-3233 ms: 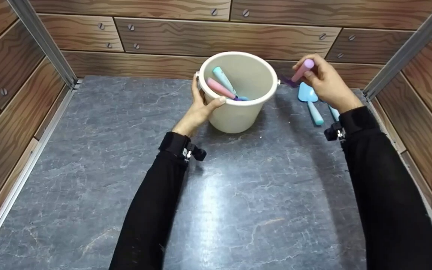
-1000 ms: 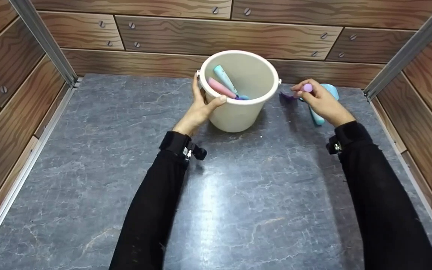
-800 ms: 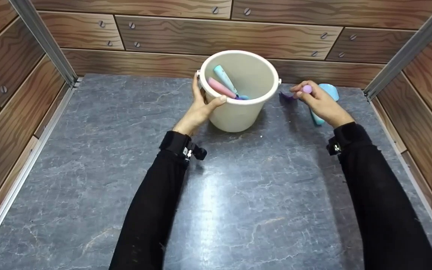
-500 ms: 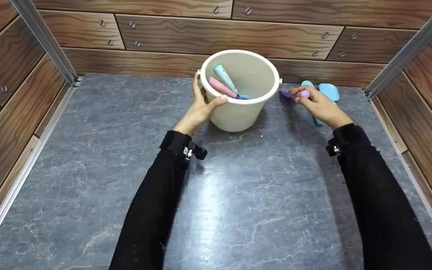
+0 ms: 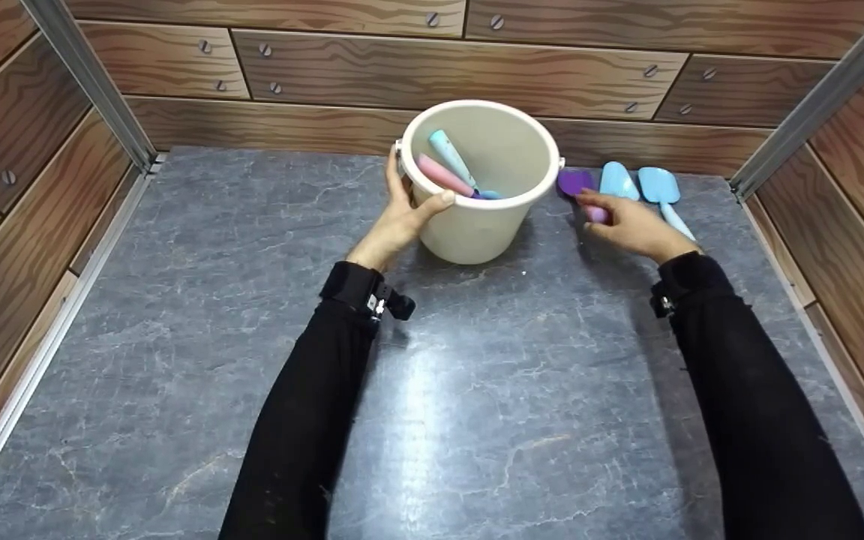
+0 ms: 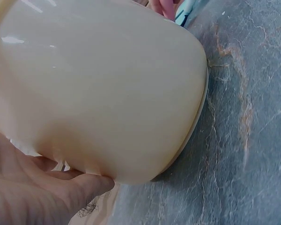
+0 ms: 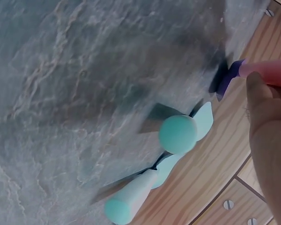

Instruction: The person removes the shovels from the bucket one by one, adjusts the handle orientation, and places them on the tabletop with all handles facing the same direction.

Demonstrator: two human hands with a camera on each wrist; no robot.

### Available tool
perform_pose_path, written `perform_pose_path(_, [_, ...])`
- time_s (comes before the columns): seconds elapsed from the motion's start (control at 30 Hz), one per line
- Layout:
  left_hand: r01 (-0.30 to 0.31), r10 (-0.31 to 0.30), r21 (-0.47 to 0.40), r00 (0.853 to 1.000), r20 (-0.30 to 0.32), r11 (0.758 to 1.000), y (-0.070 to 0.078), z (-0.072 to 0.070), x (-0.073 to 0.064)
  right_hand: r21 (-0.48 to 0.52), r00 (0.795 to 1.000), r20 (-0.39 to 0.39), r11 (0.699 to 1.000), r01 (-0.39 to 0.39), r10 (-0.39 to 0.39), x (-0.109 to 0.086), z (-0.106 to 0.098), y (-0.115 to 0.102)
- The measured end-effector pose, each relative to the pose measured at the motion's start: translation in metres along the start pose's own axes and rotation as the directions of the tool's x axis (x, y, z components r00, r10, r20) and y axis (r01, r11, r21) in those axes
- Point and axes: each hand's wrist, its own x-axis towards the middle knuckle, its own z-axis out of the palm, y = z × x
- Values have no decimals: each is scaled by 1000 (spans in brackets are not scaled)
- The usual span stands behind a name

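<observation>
My left hand (image 5: 400, 221) holds the side of a cream bucket (image 5: 469, 232), thumb along the front below the rim and fingers round the left side. A pink handle (image 5: 441, 176) and a turquoise handle (image 5: 450, 156) lean inside the bucket. To its right, my right hand (image 5: 631, 223) pinches the pink-lilac handle of a small trowel whose purple blade (image 5: 576, 182) points toward the back wall. The right wrist view shows this pink handle (image 7: 267, 72) between thumb and fingers, its purple blade at the floor by the wall.
Two light-blue trowels, a narrow one (image 5: 618, 180) and a broad one (image 5: 659, 184), lie right of the purple blade by the wooden-look back wall (image 5: 462, 71). Grey marbled floor (image 5: 252, 225) spreads in front, with side walls left and right.
My right hand has lowered the purple trowel and drawn its handle toward me, so it lies flatter with the blade toward the wall. The blue trowels are uncovered. The left hand stays on the bucket.
</observation>
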Motion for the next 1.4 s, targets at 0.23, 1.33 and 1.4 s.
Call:
perform_pose_path(0.23, [8,-8,16,1000,-6,1000,0,0,0,-49,999,29,998,24,-23,1,5,3])
perform_pose_path(1.33, [-15,15,-30,1000,12,999,-1,0,0,-61,1000,23,998,0,1,5,-2,-4])
perform_pose_path(1.4, [-16,16,-26,1000,11,1000,-2,1,0,-49,1000,11,999,-3,4,5,-5,-7])
